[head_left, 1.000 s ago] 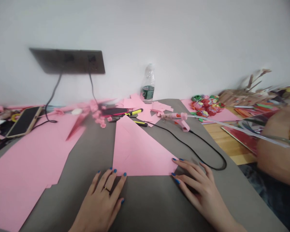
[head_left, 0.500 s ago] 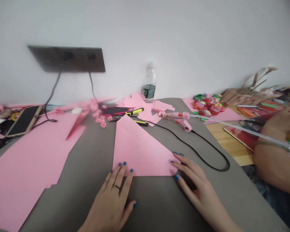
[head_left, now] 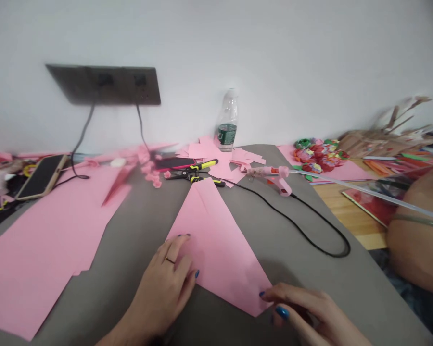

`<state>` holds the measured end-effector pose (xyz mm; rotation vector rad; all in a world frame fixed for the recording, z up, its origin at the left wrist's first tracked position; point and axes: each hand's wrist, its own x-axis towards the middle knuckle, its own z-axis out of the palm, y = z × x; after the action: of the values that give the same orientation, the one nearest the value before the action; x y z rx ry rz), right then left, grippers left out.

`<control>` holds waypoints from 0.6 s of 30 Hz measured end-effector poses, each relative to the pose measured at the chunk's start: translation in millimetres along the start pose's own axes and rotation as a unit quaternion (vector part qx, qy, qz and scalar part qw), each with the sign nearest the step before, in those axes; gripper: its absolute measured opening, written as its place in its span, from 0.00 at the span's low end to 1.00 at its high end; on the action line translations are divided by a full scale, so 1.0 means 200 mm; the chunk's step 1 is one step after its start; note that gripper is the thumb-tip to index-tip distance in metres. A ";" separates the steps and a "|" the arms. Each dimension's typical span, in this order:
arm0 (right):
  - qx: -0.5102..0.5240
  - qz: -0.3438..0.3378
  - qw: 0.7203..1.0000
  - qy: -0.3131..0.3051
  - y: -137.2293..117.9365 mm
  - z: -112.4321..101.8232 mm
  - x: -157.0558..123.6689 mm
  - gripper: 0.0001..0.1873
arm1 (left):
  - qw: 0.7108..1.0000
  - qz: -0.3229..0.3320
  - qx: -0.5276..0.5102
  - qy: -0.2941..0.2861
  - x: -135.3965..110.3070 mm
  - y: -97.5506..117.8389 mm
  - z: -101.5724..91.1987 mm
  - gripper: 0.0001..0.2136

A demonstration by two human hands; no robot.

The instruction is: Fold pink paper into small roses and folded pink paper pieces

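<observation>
A folded sheet of pink paper [head_left: 220,245], roughly triangular, lies on the grey table with its point away from me. My left hand [head_left: 166,278] rests on the paper's left edge, fingers loosely bent, a ring on one finger. At the near right corner is my right hand [head_left: 310,312]; its index fingertip touches the paper, while the thumb stands apart from that finger. The other right fingers are partly hidden beneath. Just past the paper's tip lie pliers [head_left: 202,166] with yellow and black handles.
Larger pink sheets [head_left: 54,235] cover the left side, near a phone [head_left: 41,177]. A pink glue gun [head_left: 274,175] trails a black cord [head_left: 310,240]. Behind stand a bottle [head_left: 227,127] and pink scraps [head_left: 202,150]. Colourful paper flowers [head_left: 321,156] and another person's arm [head_left: 418,235] are at right.
The folded paper has turned clockwise, its right corner swinging toward me. My right hand has moved nearer with that corner; my left hand has shifted slightly along the left edge, its fingers more bent.
</observation>
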<state>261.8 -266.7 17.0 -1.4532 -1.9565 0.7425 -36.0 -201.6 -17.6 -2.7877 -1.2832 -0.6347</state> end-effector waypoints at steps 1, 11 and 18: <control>0.004 0.009 1.000 -0.024 -0.01 -0.02 0.03 0.11 | 1.000 0.003 0.009 -0.002 0.02 0.02 0.03 0.10; -0.063 -0.173 0.983 -0.023 -0.06 0.03 0.66 0.17 | 0.980 0.106 0.001 -0.166 0.06 0.05 0.08 0.33; -0.186 -0.235 0.937 -0.177 -0.04 0.19 0.91 0.17 | 0.962 0.209 -0.088 -0.153 0.03 -0.07 0.02 0.22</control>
<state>187.1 -96.4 20.0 -1.0120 -2.7070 0.4474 -40.7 -187.8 -20.7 -3.2543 -0.6382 -0.3139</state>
